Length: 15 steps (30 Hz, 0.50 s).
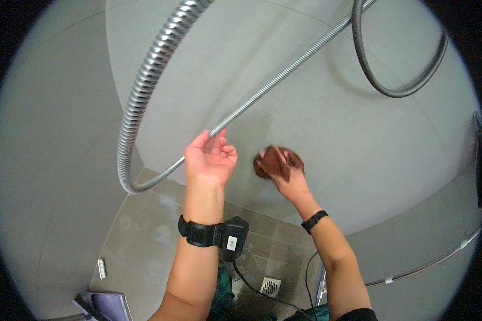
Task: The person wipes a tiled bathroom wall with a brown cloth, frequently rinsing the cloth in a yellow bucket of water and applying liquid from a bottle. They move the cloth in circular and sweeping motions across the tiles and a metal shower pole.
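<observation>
A silvery ribbed metal shower hose (276, 78) loops down from the top and slants up to the right across the grey wall. My left hand (211, 158) is palm up with its fingers curled at the hose, which passes behind the palm and shows again beyond the fingertips. To the right, my right hand (293, 183) grips a brown cloth (273, 162) against the wall. The cloth is bunched over my fingers and slightly blurred, hiding most of them.
A dark grey hose loop (396, 95) hangs at upper right. Below are the tiled floor, a square drain grate (270, 287), a purple dustpan-like object (110, 306) and a small white brush-like piece (102, 269). A black cable (260, 292) runs from my left wrist's strapped device (231, 238).
</observation>
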### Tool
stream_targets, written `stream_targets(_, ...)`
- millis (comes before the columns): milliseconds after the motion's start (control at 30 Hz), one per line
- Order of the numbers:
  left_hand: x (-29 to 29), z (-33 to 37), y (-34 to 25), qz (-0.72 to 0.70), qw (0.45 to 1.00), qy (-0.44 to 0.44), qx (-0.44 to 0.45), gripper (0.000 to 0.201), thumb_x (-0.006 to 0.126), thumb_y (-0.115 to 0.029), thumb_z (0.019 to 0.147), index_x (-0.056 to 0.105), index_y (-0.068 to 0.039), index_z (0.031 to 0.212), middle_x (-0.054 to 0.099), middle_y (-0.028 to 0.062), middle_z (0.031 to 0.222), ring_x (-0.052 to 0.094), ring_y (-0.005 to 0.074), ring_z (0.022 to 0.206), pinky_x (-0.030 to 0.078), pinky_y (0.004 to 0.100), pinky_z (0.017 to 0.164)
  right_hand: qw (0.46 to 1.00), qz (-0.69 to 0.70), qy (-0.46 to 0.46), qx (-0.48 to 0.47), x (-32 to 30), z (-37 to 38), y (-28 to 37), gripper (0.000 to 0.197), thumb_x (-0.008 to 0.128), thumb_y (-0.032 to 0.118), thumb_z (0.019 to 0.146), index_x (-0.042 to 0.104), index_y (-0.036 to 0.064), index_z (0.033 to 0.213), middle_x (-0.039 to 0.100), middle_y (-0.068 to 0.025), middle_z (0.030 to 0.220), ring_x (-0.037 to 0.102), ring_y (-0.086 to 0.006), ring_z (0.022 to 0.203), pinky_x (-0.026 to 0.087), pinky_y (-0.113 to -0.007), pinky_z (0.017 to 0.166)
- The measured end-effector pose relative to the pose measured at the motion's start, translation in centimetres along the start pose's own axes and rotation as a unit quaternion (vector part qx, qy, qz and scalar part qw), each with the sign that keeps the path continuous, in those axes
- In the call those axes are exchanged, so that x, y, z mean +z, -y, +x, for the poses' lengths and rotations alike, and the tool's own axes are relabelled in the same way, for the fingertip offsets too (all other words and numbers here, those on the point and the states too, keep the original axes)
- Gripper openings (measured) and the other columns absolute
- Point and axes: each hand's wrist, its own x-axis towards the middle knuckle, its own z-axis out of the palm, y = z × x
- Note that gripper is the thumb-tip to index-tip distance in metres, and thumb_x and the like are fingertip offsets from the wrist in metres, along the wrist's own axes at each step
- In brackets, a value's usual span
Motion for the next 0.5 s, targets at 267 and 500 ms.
stream_targets(267, -3.0, 1.8, -3.9, 0.013, 0.999, 0.034, -0.001, 0.031, 0.072, -0.018, 0.13, 0.064, 0.001, 0.153, 0.085, 0.024, 0.152, 0.076, 0.0221, 0.107, 0.058, 0.0424, 0.092, 0.984, -0.048, -0.17, 0.018, -3.1, 5.2, -1.8, 0.101, 0.088, 0.03, 0.111, 0.052, 0.031, 0.205, 0.053, -0.0237, 0.208, 0.067, -0.0565, 0.173, 0.061, -0.071, 0.139)
stream_targets(500, -4.1, 1.2, -1.1, 0.011, 0.999, 0.034, 0.003, 0.029, 0.07, -0.017, 0.131, 0.065, 0.002, 0.152, 0.086, 0.0249, 0.151, 0.077, 0.0222, 0.107, 0.058, 0.0432, 0.092, 0.92, -0.076, -0.367, 0.115, -13.3, 16.1, -1.6, 0.096, 0.087, 0.028, 0.113, 0.055, 0.0294, 0.204, 0.051, -0.0245, 0.209, 0.061, -0.0555, 0.183, 0.062, -0.066, 0.142)
